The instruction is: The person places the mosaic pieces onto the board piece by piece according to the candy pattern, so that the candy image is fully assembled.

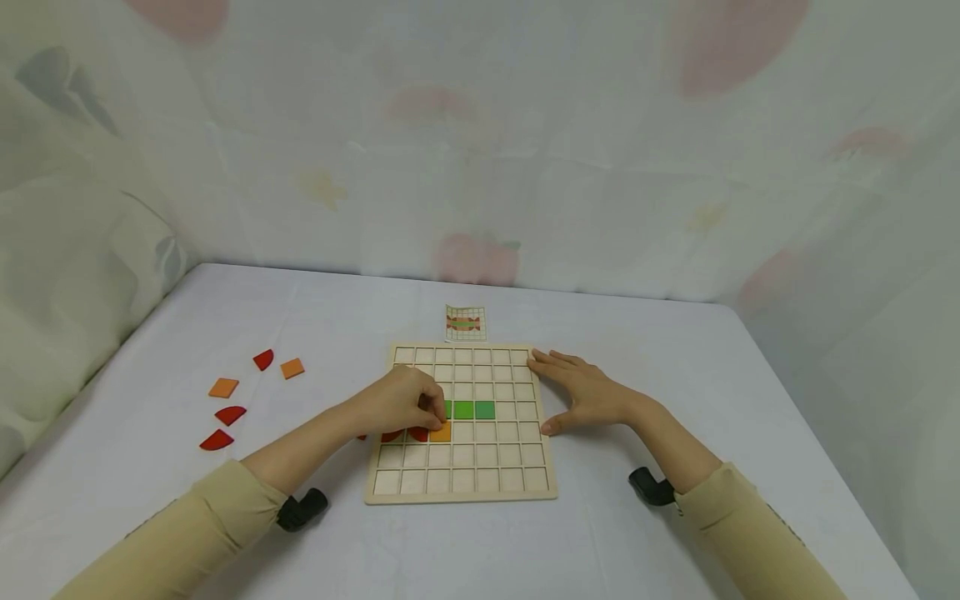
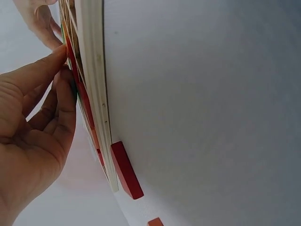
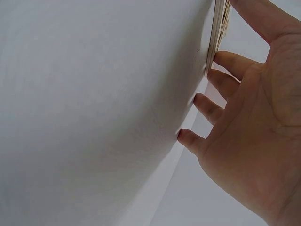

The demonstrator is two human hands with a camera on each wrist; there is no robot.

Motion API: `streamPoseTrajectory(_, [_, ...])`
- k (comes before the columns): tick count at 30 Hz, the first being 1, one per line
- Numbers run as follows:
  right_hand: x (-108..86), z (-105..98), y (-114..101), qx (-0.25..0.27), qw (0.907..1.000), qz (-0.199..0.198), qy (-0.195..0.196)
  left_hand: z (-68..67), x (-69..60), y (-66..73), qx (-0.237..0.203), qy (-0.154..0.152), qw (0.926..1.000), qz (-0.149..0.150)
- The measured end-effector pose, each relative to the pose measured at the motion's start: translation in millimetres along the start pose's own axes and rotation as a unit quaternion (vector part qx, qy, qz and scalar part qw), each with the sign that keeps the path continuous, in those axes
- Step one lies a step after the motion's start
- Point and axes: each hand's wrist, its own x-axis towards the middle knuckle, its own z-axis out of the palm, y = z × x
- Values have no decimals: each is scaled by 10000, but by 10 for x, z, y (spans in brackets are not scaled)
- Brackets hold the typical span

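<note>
A wooden grid board [image 1: 463, 481] lies on the white table. My left hand [image 1: 401, 400] is over its left half, thumb and fingertips pinching an orange square tile [image 1: 442, 432] at a cell. Green square tiles [image 1: 464, 410] sit in a row just above, partly behind the fingers. Red quarter-round tiles [image 1: 417, 434] lie in the cells left of the orange one, partly covered by the hand. My right hand [image 1: 588, 392] rests at the board's right edge with fingers spread; in the right wrist view its fingertips [image 3: 221, 57] touch the board's side and the table.
Loose red quarter-round tiles [image 1: 217, 440] and orange square tiles [image 1: 223, 387] are scattered on the table at the left. One red tile [image 2: 127, 170] lies close beside the board's left edge. A small pattern card [image 1: 466, 324] lies behind the board. A patterned cloth [image 1: 480, 167] hangs behind the table.
</note>
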Motion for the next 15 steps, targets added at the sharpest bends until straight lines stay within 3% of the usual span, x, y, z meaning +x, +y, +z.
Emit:
streamPoseTrajectory(7, [-4,0,10,19,10000,-10,11,-51,-5,14,22,128,9999,-84])
streamPoseTrajectory(15, [-7,-7,5,40,10000,6,-9,-229,-63,-52,15,313,9990,-322])
